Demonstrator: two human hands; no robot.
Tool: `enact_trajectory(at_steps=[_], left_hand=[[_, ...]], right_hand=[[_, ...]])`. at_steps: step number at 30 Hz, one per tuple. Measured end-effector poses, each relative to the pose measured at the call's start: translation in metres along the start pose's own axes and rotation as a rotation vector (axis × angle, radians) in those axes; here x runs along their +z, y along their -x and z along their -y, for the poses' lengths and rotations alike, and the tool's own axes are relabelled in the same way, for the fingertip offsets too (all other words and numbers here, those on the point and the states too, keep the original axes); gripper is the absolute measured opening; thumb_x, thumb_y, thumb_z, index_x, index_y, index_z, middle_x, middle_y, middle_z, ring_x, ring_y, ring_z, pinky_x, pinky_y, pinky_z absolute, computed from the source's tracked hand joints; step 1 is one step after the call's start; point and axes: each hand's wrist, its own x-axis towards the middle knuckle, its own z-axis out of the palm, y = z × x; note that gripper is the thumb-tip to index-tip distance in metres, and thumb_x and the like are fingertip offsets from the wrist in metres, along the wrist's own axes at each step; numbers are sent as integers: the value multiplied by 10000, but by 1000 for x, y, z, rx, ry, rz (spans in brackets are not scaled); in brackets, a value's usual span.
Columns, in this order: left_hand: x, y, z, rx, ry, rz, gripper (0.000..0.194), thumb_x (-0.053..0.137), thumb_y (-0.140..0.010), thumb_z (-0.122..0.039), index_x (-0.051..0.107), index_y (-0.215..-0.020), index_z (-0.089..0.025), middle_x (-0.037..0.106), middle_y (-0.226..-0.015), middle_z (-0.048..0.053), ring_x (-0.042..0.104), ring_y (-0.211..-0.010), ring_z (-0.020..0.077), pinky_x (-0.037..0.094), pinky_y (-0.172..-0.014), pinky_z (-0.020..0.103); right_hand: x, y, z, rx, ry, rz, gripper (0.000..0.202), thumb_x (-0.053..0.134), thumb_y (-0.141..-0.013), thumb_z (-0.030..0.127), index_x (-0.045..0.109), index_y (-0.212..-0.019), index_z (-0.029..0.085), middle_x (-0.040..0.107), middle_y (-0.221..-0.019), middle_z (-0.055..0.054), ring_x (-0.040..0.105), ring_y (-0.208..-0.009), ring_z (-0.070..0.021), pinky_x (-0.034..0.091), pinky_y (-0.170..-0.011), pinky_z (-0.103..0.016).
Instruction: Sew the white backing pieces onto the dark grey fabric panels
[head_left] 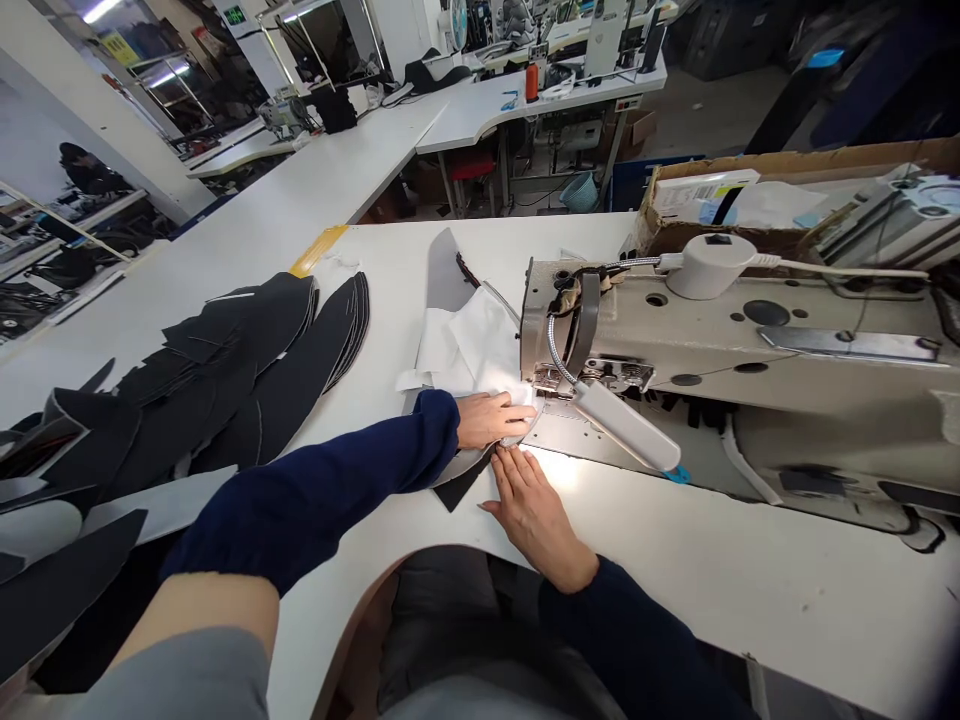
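My left hand (487, 419) lies on white fabric (472, 350), its fingertips close to the needle area of a sewing machine (600, 340). Its fingers are stretched out and press the cloth down. Just nearer to me, my right hand (538, 512) rests palm down, fingers flat at the edge of a dark fabric piece (461, 485) that shows from under the white one. A grey part (448, 268) of the workpiece extends away from me. Light from a small lamp (626, 425) falls on the stitching spot. The needle itself is too small to make out.
Stacks of dark cut fabric pieces (255, 370) cover the table's left side. A yellow strip (319, 250) lies behind them. Behind the machine stands a cardboard box (795, 170) with assorted items. Farther back, another table (480, 105) carries an orange thread cone (532, 83).
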Motion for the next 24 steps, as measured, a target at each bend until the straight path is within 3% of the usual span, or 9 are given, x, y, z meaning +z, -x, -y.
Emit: enact_trajectory(at_steps=[7, 12, 17, 24], left_hand=[[-8, -6, 11, -34, -10, 27, 348, 425, -889, -139, 529, -1173, -312, 468, -1361, -25, 484, -931, 175, 361, -637, 310], [-6, -7, 19, -23, -70, 44, 318, 472, -904, -242, 513, -1194, -367, 474, -1358, -38, 500, -883, 173, 320, -649, 320], [-9, -8, 19, -17, -47, 39, 206, 513, -897, -343, 565, -1095, -318, 521, -1298, -17, 500, -870, 174, 307, -667, 327], [-5, -9, 15, -67, -25, 46, 269, 497, -905, -401, 537, -1155, -310, 494, -1347, -18, 512, -881, 168, 314, -686, 318]], right_hand=[[3, -5, -18, 27, 1, -6, 572, 500, -917, 419, 489, -1283, -21, 481, -1331, -232, 392, -1276, -336, 319, -1068, -485], [0, -5, -29, -9, 34, -9, 518, 436, -948, 378, 503, -1267, -25, 512, -1299, -227, 432, -1240, -332, 334, -1053, -487], [-5, -5, -35, -38, 63, -2, 463, 428, -952, 324, 531, -1232, -30, 536, -1262, -234, 458, -1207, -334, 325, -1050, -492], [-12, -6, -49, -70, 76, 17, 405, 387, -964, 273, 559, -1188, -17, 558, -1214, -232, 468, -1181, -325, 305, -1050, -494]])
